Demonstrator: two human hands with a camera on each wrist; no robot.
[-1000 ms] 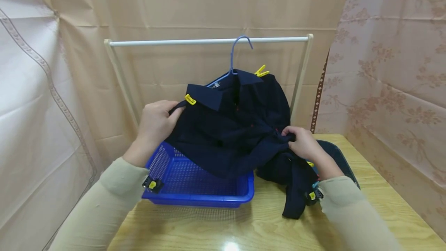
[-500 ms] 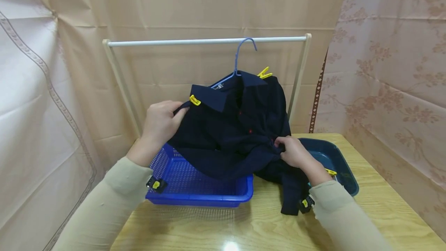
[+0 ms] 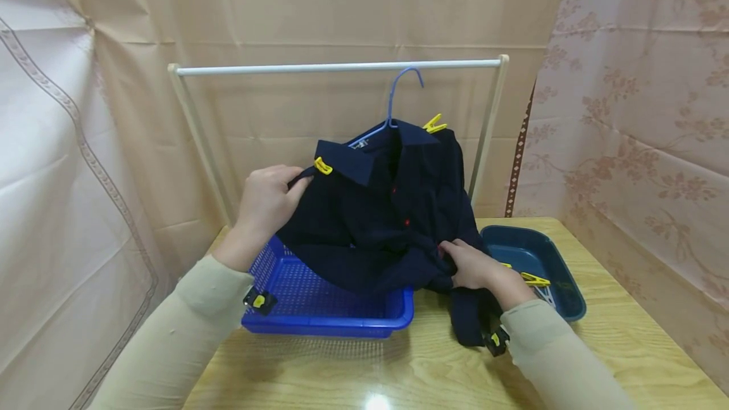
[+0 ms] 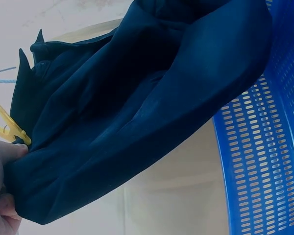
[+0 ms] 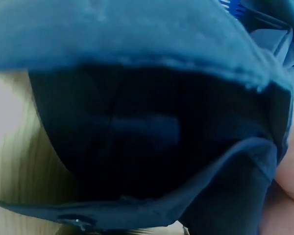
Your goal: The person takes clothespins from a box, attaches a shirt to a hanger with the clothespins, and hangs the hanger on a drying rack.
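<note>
A dark navy shirt (image 3: 364, 226) with red buttons hangs on a blue hanger (image 3: 393, 97), its hook just below the rack's bar and apart from it as far as I can tell. My left hand (image 3: 270, 198) pinches the shirt at its left shoulder, beside a yellow clothespin (image 3: 323, 166) clipped there. A second yellow clothespin (image 3: 435, 123) sits on the other shoulder. Lower down, my right hand (image 3: 478, 267) grips the shirt front near the buttons. In the right wrist view a cuff-like opening of the dark cloth (image 5: 137, 44) fills most of the picture.
A white-barred rack (image 3: 336, 69) stands behind the shirt. Under the shirt lies a blue perforated basket (image 3: 327, 323). To the right, a dark green tray (image 3: 560, 271) holds several clothespins (image 3: 535, 279). Curtains enclose the wooden table (image 3: 421, 378).
The hanger and shirt have shifted slightly right and down. My right hand has moved left and lower with the cloth, uncovering more of the green tray. My left hand has drifted a little right.
</note>
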